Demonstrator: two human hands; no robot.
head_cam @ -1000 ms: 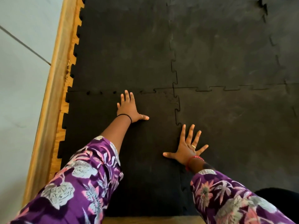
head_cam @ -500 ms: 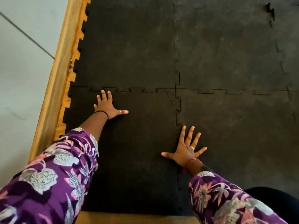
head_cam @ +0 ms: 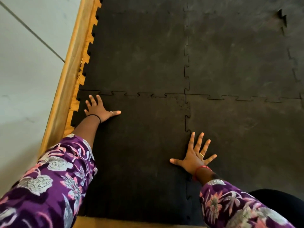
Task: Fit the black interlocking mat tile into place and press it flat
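1. Head view: A black interlocking mat tile (head_cam: 139, 145) lay at the near-left corner of the mat floor (head_cam: 238, 55), beside a wooden border (head_cam: 65, 89), its toothed edges meeting neighbouring tiles.
2. The left hand (head_cam: 98, 109) lay open, palm down, at the tile's far-left corner.
3. The right hand (head_cam: 195, 157) lay flat, fingers spread, across the tile's right seam (head_cam: 186, 124).
4. The tile looked like dense, flexible, grippy rubber, probably best pressed along seams and corners rather than lifted.

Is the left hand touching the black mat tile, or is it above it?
Touching. The head view shows the left hand lying flat, fingers spread, on the black mat tile near its far left corner.
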